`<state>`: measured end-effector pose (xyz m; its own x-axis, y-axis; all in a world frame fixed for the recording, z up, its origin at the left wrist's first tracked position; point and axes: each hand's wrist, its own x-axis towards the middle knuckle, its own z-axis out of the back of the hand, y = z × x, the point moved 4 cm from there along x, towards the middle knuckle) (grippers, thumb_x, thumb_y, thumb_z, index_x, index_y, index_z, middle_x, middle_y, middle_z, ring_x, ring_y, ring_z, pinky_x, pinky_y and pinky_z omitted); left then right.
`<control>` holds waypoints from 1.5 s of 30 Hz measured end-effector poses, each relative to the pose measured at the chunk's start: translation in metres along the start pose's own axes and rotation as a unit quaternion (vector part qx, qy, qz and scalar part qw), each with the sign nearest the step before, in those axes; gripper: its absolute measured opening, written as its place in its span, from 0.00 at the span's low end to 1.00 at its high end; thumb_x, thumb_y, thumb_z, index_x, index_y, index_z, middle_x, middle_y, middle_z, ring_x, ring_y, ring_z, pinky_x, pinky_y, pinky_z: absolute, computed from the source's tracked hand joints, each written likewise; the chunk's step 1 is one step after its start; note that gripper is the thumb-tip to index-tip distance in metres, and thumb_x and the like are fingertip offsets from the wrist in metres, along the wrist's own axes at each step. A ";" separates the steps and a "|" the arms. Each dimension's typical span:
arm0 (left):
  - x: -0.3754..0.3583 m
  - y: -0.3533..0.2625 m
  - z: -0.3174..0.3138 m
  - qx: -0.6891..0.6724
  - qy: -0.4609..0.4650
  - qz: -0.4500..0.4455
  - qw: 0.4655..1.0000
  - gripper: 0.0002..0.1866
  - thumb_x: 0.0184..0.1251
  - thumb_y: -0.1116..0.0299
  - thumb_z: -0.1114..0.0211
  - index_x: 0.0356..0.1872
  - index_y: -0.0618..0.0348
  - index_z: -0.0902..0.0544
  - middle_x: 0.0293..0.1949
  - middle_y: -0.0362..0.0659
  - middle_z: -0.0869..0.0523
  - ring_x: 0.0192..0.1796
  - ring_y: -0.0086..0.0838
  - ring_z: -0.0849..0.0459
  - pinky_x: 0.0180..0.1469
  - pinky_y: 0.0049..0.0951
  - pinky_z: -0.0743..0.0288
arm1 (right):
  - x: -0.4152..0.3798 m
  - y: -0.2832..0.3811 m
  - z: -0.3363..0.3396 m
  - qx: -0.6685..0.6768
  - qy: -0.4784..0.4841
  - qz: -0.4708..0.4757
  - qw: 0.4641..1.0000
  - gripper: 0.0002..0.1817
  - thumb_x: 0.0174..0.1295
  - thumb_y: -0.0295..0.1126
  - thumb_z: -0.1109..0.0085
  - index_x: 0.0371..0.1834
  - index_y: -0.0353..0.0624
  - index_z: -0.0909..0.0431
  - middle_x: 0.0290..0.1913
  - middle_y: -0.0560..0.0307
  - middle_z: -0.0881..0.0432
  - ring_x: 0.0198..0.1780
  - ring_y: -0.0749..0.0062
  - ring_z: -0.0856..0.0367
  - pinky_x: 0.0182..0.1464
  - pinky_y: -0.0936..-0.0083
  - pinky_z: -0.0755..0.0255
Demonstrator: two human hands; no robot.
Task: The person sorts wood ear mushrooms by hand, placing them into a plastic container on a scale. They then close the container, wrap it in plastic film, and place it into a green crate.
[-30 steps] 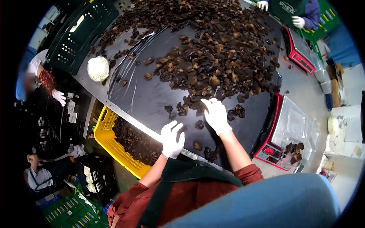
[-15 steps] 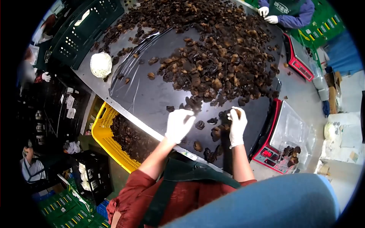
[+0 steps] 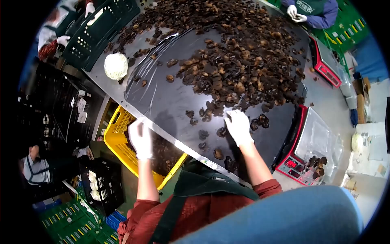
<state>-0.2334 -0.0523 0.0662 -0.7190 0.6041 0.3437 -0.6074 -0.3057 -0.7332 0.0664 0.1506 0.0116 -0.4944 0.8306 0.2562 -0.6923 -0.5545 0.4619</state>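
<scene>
Wood ear mushrooms (image 3: 239, 69) lie in a big dark heap on the black sheet (image 3: 170, 105) covering the table, with several loose pieces nearer me. My left hand (image 3: 141, 140), in a white glove, is above the yellow crate (image 3: 115, 140) at the table's edge. Its fingers look parted and no mushroom shows in them. More wood ear mushrooms (image 3: 164, 156) fill the crate's bottom. Over the sheet, just below the heap, my gloved right hand (image 3: 239, 127) has its fingers extended close to loose pieces; what lies beneath its fingertips is hidden.
Two red scales (image 3: 302, 142) (image 3: 325, 65) stand on the right; mushrooms lie by the nearer one. A white netted ball (image 3: 116, 66) and a dark green crate (image 3: 97, 34) are at the left. Gloved co-workers' hands show at upper right and upper left. A blue shape (image 3: 276, 219) blocks the bottom.
My left hand has moved left from the sheet to over the yellow crate. My right hand has shifted slightly left and up, its fingers now stretched out. The view has shifted a little.
</scene>
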 end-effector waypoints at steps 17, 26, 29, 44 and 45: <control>0.017 -0.058 -0.083 -0.087 0.075 -0.079 0.990 0.06 0.60 0.73 0.35 0.38 0.59 0.16 0.36 0.44 0.15 0.36 0.28 0.17 0.42 0.27 0.23 | -0.026 0.002 0.073 0.293 -0.082 -0.217 0.928 0.09 0.65 0.33 0.46 0.34 0.38 0.20 0.36 0.47 0.17 0.36 0.62 0.18 0.40 0.70 0.25; 0.027 0.044 0.028 0.013 -0.116 0.066 0.991 0.27 0.66 0.69 0.36 0.66 0.58 0.30 0.62 0.49 0.31 0.59 0.38 0.26 0.60 0.36 0.29 | -0.090 0.141 0.035 0.369 0.146 0.284 0.873 0.04 0.58 0.28 0.45 0.32 0.42 0.21 0.32 0.53 0.19 0.37 0.58 0.18 0.43 0.64 0.26; 0.013 0.025 -0.020 0.037 0.006 -0.022 0.999 0.29 0.60 0.68 0.33 0.64 0.60 0.28 0.64 0.53 0.31 0.68 0.46 0.35 0.70 0.44 0.42 | -0.092 0.103 0.052 0.151 0.191 0.244 0.939 0.02 0.57 0.29 0.42 0.33 0.46 0.21 0.29 0.56 0.22 0.33 0.60 0.22 0.37 0.66 0.30; -0.066 -0.122 -0.173 -0.110 0.216 -0.306 0.920 0.19 0.53 0.68 0.30 0.48 0.53 0.18 0.59 0.53 0.27 0.63 0.53 0.31 0.66 0.51 0.38 | -0.083 -0.058 0.115 0.077 -0.051 -0.017 0.996 0.22 0.52 0.38 0.33 0.52 0.49 0.20 0.57 0.48 0.24 0.60 0.50 0.30 0.66 0.57 0.40; -0.053 -0.122 -0.178 -0.072 0.198 -0.282 0.936 0.19 0.54 0.67 0.31 0.50 0.53 0.18 0.61 0.55 0.28 0.65 0.54 0.33 0.67 0.51 0.40 | -0.076 -0.069 0.108 0.033 -0.081 -0.033 0.996 0.24 0.53 0.40 0.33 0.54 0.49 0.21 0.59 0.46 0.25 0.62 0.48 0.31 0.67 0.56 0.41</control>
<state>-0.0610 0.0845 0.0329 -0.0990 0.8736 0.4765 -0.7805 0.2289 -0.5818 0.2084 0.1311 0.0522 -0.3537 0.8659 0.3536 -0.6815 -0.4975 0.5366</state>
